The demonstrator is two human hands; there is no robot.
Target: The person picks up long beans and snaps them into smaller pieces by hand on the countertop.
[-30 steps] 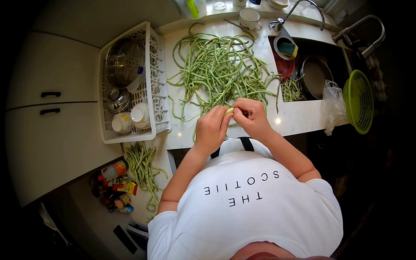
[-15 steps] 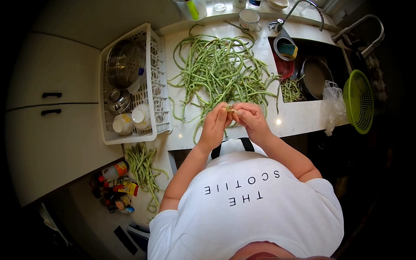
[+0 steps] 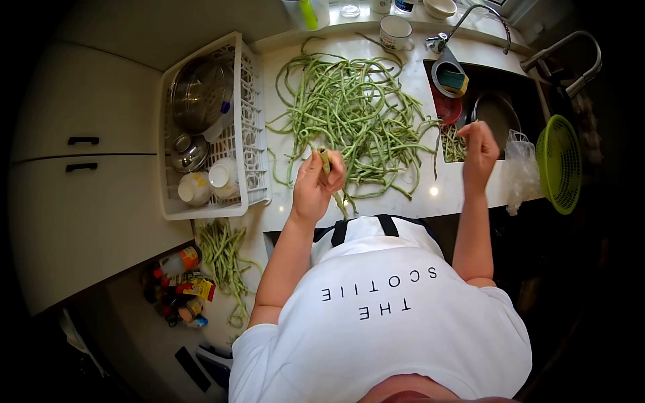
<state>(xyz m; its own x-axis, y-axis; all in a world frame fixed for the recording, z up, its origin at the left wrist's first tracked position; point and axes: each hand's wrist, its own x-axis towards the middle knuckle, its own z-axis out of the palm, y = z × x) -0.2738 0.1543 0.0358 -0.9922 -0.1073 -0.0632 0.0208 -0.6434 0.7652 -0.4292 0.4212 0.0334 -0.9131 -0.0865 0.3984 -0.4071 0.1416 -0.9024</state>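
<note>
The person's left hand (image 3: pixel 316 187) was closed around a yardlong bean (image 3: pixel 325 162), gripping it between thumb and fingers above the near edge of the surface (image 3: pixel 420 198). The right hand (image 3: pixel 481 156) was raised well apart from it, beside the near side of the sink (image 3: pixel 529 101), fingers bent inward; from where I stood, I couldn't tell whether they pinched anything.

Just beyond the left hand, a loose heap of yardlong beans (image 3: pixel 356 111) sprawled across the surface, a few curling strands straying from its edges. Close to the right hand, short bean pieces (image 3: pixel 453 144) lay in the sink, between a red bowl (image 3: pixel 446 107) and a round pan (image 3: pixel 497 111). A sponge (image 3: pixel 455 82) sat in a grey caddy (image 3: pixel 443 66) at the sink's far corner.

To the right, a clear plastic bag (image 3: pixel 521 168) drooped over the front edge, next to a green plastic basket (image 3: pixel 560 164) tilted on its side. Off to the left stood a white dish rack (image 3: pixel 203 213) holding metal cookware and two bowls. Nearer the person lay a second bunch of beans (image 3: pixel 225 255), beside some bottles and packets. An enamel mug (image 3: pixel 395 31) stood behind the heap.
</note>
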